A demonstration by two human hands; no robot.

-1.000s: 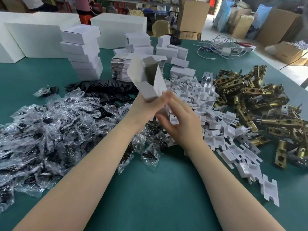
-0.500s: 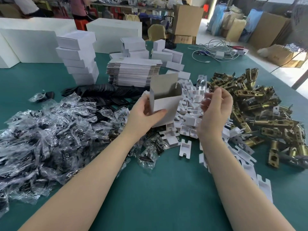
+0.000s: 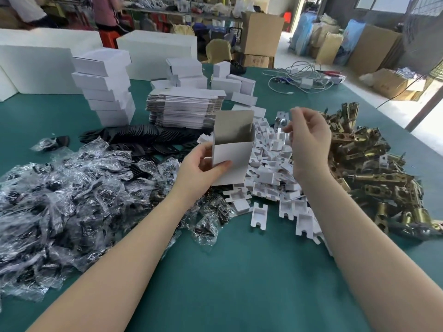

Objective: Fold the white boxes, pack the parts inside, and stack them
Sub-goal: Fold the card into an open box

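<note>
Packing workshop: brass latches (image 3: 374, 164) heaped, flat cartons (image 3: 184, 109) stacked, brown shipping boxes (image 3: 261, 32).

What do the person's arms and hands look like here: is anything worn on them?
Both forearms are bare, with no sleeves in view. The left hand and the right hand wear no gloves, and no rings, watch or bracelets show. The fingernails look short and unpainted.

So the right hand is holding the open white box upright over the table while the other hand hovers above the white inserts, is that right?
Not quite: the head view shows the left hand holding the open white box upright, and the right hand hovering above the white inserts.
</note>
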